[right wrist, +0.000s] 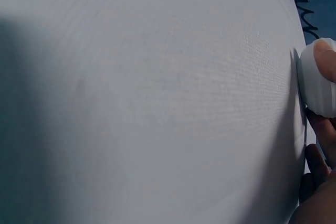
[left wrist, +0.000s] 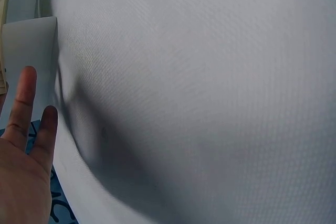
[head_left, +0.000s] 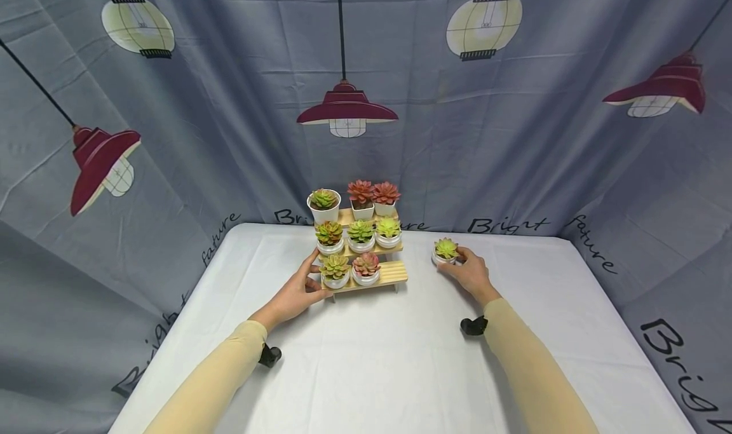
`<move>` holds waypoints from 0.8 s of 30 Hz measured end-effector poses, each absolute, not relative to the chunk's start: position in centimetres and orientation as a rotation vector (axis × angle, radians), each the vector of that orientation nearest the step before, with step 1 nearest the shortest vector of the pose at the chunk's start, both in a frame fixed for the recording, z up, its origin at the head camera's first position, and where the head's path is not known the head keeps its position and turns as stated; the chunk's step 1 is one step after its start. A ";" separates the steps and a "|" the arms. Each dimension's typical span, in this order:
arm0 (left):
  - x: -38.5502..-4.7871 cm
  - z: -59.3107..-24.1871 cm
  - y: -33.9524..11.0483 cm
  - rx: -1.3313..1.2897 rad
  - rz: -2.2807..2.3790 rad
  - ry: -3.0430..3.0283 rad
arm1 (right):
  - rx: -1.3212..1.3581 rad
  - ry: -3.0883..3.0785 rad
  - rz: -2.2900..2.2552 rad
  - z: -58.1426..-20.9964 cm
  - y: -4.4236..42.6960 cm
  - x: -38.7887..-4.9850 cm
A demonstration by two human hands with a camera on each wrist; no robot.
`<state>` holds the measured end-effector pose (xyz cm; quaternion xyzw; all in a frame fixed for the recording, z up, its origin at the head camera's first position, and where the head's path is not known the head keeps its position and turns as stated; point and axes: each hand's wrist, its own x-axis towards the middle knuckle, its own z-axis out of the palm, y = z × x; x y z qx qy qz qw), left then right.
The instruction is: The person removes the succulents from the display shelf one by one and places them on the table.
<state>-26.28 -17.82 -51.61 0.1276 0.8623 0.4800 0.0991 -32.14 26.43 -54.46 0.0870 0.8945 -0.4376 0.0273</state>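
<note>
A small potted succulent (head_left: 446, 249) with yellow-green leaves is pinched by my right hand (head_left: 470, 274), right of the stand. Its white pot (right wrist: 317, 85) shows between thumb and fingers in the right wrist view, at the cloth. My left hand (head_left: 294, 297) rests at the left end of a three-tier wooden stand (head_left: 393, 272), thumb by the bottom tier and forefinger near the middle one. Two of its fingers (left wrist: 23, 100) look straight in the left wrist view. A green succulent (head_left: 334, 267) and a pink one (head_left: 366, 265) sit on the bottom tier; its right end is bare.
The middle tier bears a red-green succulent (head_left: 329, 233) and two green ones. On top are a green succulent (head_left: 323, 199) in a taller pot and two red ones (head_left: 386, 194). A white cloth covers the table (head_left: 377, 358); a printed grey curtain (head_left: 423, 154) hangs behind.
</note>
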 end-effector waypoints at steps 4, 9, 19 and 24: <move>-26.4 -51.7 -17.7 0.400 1.434 2.550 | 0.227 2.760 -1.344 -54.3 26.8 -32.0; -26.6 -51.9 -17.7 0.428 1.489 2.521 | 0.149 2.704 -1.413 -53.6 27.6 -31.3; -26.5 -52.1 -17.9 0.439 1.552 2.507 | 0.192 2.740 -1.548 -51.7 30.0 -28.9; -26.5 -51.8 -17.6 0.437 1.570 2.514 | 0.169 2.833 -1.576 -50.6 29.9 -27.9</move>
